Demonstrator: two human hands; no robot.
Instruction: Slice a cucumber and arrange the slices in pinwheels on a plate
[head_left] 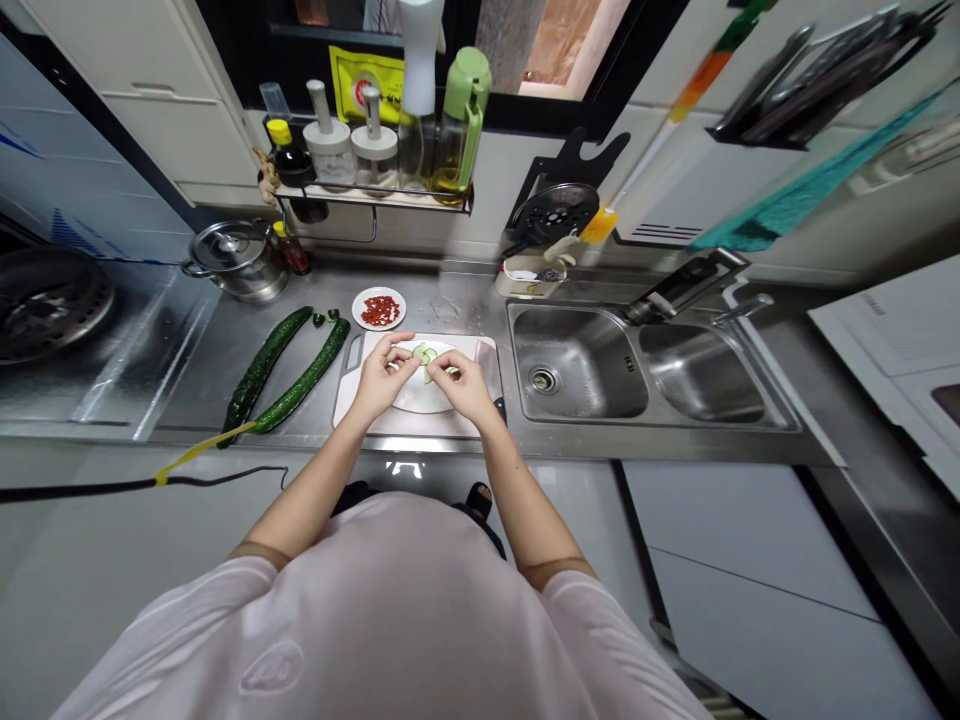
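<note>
Over a white plate [420,402] on a pale cutting board [375,424], my left hand [384,375] pinches the left side of a small group of thin green-edged cucumber slices [425,354]. From the right, my right hand [462,383] pinches the same slices, its fingertips a little apart from the left ones. Part of the plate is hidden behind my hands. A black knife handle [500,408] shows at the board's right edge. Behind the board stands a small white plate [359,309] of chopped red pieces.
Two long cucumbers [270,362] and cut ends lie at the left, near a lidded steel pot [238,262]. A double sink [577,360] is at the right. Bottles and jars stand on a wall rack [375,200] above the counter.
</note>
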